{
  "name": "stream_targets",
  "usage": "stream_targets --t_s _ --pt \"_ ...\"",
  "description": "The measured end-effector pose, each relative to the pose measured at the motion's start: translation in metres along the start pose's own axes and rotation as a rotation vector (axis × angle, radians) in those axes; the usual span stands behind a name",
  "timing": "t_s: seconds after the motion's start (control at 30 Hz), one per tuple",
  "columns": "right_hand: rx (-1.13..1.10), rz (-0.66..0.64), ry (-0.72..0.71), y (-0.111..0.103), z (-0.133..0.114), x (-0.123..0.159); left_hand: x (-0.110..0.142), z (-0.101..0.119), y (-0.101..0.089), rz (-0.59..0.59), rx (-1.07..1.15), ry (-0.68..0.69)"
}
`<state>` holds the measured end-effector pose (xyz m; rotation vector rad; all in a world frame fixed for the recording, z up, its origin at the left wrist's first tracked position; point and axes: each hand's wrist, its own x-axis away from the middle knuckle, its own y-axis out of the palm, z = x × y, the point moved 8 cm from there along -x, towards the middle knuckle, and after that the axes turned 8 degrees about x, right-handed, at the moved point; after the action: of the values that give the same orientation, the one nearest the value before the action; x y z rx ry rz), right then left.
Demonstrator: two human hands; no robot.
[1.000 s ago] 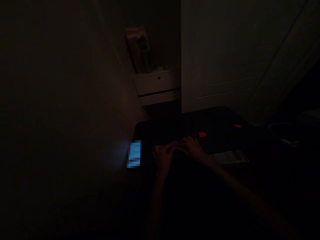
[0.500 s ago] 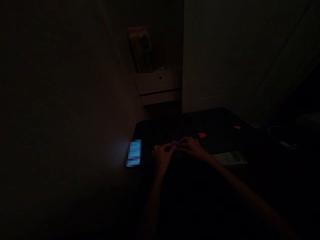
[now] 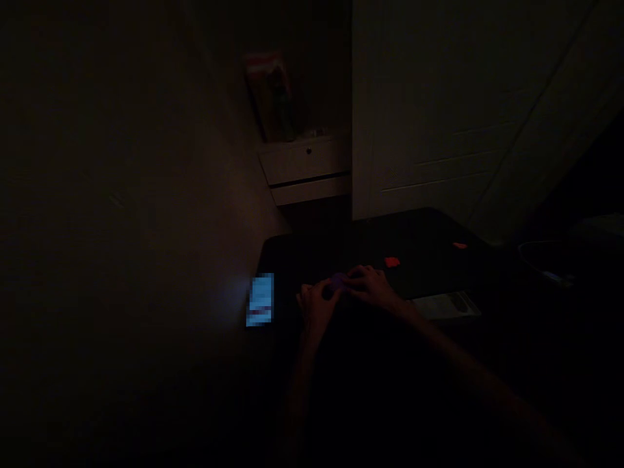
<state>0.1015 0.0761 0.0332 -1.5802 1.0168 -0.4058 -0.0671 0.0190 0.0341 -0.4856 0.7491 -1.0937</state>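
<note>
In very dim light, a small purple piece (image 3: 338, 281) sits between my two hands over the dark table (image 3: 316, 250); its exact kind is too dark to tell. My left hand (image 3: 316, 300) closes on its left side with thumb and fingers. From the right, my right hand (image 3: 370, 283) pinches its other edge. A small orange-red lump (image 3: 392, 262) lies on the table just beyond my right hand. Another orange-red piece (image 3: 459, 246) rests farther right.
A lit phone screen (image 3: 260, 299), blurred out, is at the table's left edge by the wall (image 3: 146, 227). A pale printed sheet or packet (image 3: 446, 306) lies beneath my right forearm. Behind the table are a drawer unit (image 3: 307, 162) and a pale panel door (image 3: 419, 130).
The view has shifted slightly, and the picture is a little darker. Both hands stay on the purple piece, with only slight movement of the fingers.
</note>
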Motion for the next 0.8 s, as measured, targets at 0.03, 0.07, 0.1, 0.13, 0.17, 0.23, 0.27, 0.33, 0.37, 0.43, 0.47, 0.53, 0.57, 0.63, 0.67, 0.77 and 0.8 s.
stream_targets --t_s 0.03,0.07,0.1,0.13,0.17,0.23,0.27,0.33,0.37,0.43,0.47,0.53,0.57,0.63,0.67,0.77,0.8 --pt "0.014 0.006 -0.004 -0.001 -0.001 0.001 0.000 -0.001 0.000 -0.012 -0.002 0.011" --pt "0.031 0.014 -0.011 -0.002 -0.003 0.002 0.001 -0.002 0.000 -0.023 -0.004 0.033" --pt "0.048 0.026 -0.022 -0.003 -0.006 0.003 0.002 -0.002 0.000 -0.034 -0.001 0.063" --pt "0.063 0.036 -0.040 -0.005 -0.010 0.004 0.003 -0.002 -0.001 -0.041 0.006 0.095" --pt "0.076 0.041 -0.069 -0.007 -0.015 0.005 0.004 -0.002 -0.002 -0.041 0.017 0.122" --pt "0.104 0.025 -0.151 -0.008 -0.028 0.006 0.006 -0.003 -0.004 -0.036 0.048 0.157" --pt "0.123 0.008 -0.192 -0.008 -0.034 0.007 0.006 -0.003 -0.005 -0.033 0.063 0.170" --pt "0.167 -0.023 -0.240 -0.007 -0.042 0.007 0.006 -0.002 -0.006 -0.028 0.081 0.192" --pt "0.187 -0.030 -0.244 -0.006 -0.044 0.007 0.006 -0.001 -0.006 -0.027 0.084 0.201" --pt "0.210 -0.032 -0.241 -0.006 -0.045 0.007 0.005 -0.001 -0.006 -0.017 0.082 0.197" --pt "0.217 -0.032 -0.241 -0.005 -0.045 0.008 0.004 -0.001 -0.006 -0.012 0.079 0.188" --pt "0.232 -0.036 -0.246 -0.005 -0.045 0.009 0.003 -0.001 -0.005 -0.002 0.071 0.162" --pt "0.240 -0.039 -0.249 -0.005 -0.046 0.010 0.003 -0.002 -0.005 0.001 0.066 0.149" --pt "0.253 -0.055 -0.261 -0.005 -0.046 0.011 0.002 -0.003 -0.005 0.005 0.051 0.127" --pt "0.257 -0.066 -0.266 -0.005 -0.046 0.011 0.001 -0.003 -0.005 0.007 0.041 0.117" --pt "0.265 -0.097 -0.278 -0.005 -0.047 0.010 0.000 -0.003 -0.005 0.010 0.012 0.100" --pt "0.267 -0.103 -0.276 -0.006 -0.048 0.010 0.000 -0.003 -0.005 0.011 0.008 0.101"
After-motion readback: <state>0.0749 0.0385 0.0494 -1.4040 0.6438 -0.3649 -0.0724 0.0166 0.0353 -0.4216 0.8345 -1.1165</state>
